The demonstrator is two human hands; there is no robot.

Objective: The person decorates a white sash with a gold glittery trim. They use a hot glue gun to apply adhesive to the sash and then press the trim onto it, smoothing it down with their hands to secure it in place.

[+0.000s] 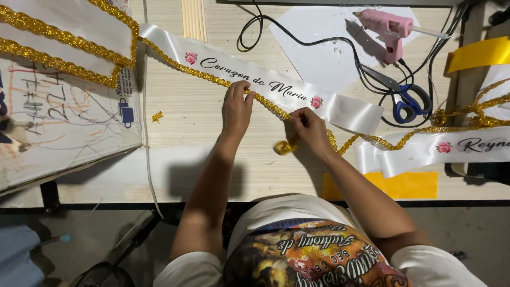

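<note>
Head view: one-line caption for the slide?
Left hand and right hand press gold braid trim along a white satin sash on a wooden table, pink glue gun nearby.

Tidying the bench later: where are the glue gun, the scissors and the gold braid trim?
pink glue gun [392, 29], head view, on its body.
blue-handled scissors [408, 102], head view, on the handles.
gold braid trim [212, 78], head view, along the sash edge.

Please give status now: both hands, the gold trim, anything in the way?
Left hand pressing gold braided trim onto white satin sash. Right hand pinching the trim's loose end. Pink glue gun and blue-handled scissors lie aside, nothing blocking.
</note>
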